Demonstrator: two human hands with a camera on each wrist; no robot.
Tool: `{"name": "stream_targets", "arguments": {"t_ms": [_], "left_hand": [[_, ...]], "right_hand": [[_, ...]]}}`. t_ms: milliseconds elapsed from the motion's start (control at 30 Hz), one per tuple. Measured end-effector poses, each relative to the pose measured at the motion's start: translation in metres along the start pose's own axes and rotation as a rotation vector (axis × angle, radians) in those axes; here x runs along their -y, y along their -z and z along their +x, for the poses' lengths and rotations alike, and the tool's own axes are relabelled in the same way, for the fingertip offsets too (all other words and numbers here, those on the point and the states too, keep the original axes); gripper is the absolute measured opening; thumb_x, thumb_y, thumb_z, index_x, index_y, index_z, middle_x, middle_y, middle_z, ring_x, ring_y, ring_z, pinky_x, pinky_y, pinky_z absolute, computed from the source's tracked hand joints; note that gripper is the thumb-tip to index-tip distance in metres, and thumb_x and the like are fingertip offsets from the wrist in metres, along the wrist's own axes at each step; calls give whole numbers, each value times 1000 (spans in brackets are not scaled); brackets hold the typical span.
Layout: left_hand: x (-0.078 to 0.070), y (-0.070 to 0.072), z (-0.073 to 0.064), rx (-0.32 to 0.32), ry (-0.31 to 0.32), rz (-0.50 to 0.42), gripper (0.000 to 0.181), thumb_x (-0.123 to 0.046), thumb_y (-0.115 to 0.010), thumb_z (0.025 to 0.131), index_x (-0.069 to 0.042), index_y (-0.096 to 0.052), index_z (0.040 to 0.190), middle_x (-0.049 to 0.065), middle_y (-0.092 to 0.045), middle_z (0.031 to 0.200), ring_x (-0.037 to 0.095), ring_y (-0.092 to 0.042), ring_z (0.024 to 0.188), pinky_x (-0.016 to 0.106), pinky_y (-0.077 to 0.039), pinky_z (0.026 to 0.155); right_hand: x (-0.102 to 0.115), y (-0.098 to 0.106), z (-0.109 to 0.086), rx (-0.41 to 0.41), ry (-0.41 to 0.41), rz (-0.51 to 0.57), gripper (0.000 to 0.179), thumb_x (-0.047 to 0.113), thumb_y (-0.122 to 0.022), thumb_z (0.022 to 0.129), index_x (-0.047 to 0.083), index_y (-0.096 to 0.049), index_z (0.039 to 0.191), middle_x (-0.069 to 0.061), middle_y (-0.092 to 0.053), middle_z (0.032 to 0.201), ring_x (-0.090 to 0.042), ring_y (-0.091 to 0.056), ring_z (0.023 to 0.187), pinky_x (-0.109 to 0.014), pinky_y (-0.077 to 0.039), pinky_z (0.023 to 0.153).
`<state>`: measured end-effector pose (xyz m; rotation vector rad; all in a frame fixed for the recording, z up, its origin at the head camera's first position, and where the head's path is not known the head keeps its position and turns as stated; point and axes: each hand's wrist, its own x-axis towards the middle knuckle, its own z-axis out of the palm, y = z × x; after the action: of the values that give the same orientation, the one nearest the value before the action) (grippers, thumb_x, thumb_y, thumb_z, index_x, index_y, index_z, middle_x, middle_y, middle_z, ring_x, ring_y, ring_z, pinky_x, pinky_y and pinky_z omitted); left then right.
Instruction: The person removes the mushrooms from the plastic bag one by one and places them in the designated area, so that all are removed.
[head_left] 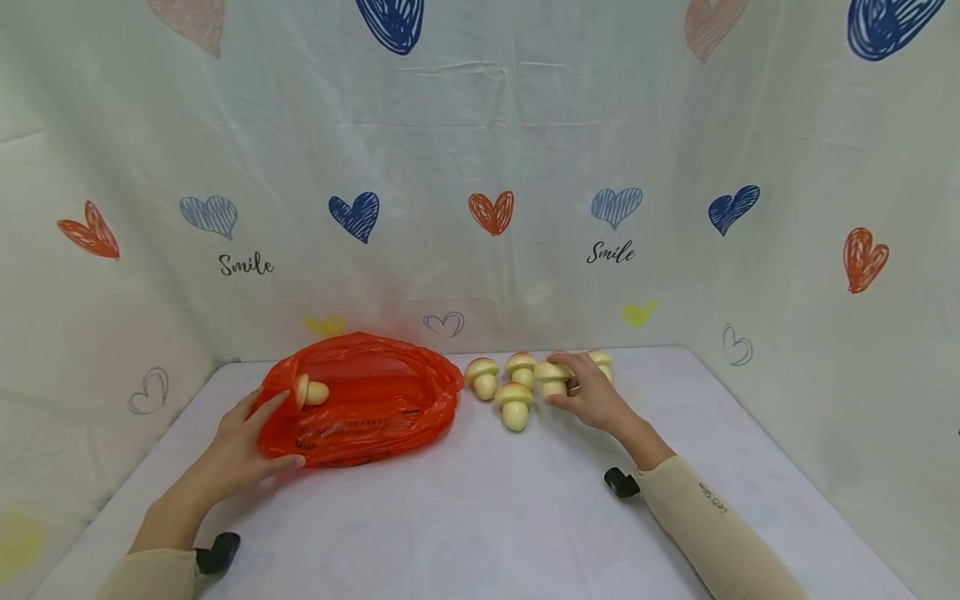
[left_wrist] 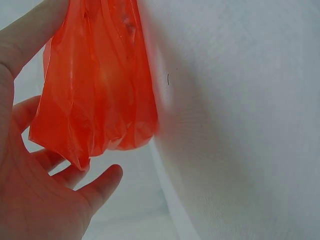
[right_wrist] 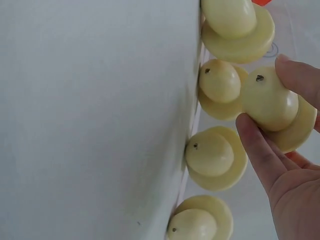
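Observation:
My left hand spreads its fingers against the left side of a red plastic bag. In the left wrist view the bag hangs between the thumb and the other fingers, which look spread and not pinched. One toy mushroom, with a pale stem, lies inside the bag's mouth at the left. At the back right, my right hand grips another mushroom between thumb and fingers. Around it stand several more mushrooms, with yellowish caps tinged red on top.
A white cloth covers the table. Behind and beside it hangs a white curtain printed with hearts and the word Smile. A small black device sits at the right wrist, another at the left.

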<state>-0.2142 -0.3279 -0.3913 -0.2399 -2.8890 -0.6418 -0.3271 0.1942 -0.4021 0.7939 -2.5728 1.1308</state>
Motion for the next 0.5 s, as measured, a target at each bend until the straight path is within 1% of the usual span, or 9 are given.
{"name": "stream_targets", "arguments": {"t_ms": [100, 300, 433, 500], "left_hand": [[1, -1, 0, -2, 2, 1, 107, -46, -82, 68, -7, -25, 149, 35, -12, 146, 57, -17, 127, 75, -35, 86], [2, -1, 0, -12, -11, 3, 106, -45, -82, 68, -7, -25, 149, 35, -12, 146, 57, -17, 126, 75, -34, 86], [3, -1, 1, -47, -61, -13, 103, -40, -85, 67, -6, -29, 147, 36, -16, 144, 57, -20, 125, 76, -32, 88], [3, -1, 1, -64, -84, -19, 101, -37, -85, 66, -5, -32, 145, 36, -18, 143, 57, -22, 124, 76, -30, 89]], "right_hand": [[-1, 0, -1, 15, -14, -26, 62, 15, -79, 80, 10, -49, 134, -18, -46, 124, -23, -58, 81, -32, -56, 73], [-3, -1, -2, 37, -20, -89, 59, 14, -79, 79, 10, -52, 131, -15, -48, 114, -21, -55, 78, -26, -51, 69], [-5, -1, -2, 56, -10, -116, 60, 14, -81, 77, 9, -52, 130, -16, -48, 114, -20, -54, 78, -25, -49, 68], [-6, -1, -2, 64, -10, -122, 60, 13, -81, 77, 8, -52, 130, -16, -48, 117, -20, -54, 80, -25, -50, 69]]}}
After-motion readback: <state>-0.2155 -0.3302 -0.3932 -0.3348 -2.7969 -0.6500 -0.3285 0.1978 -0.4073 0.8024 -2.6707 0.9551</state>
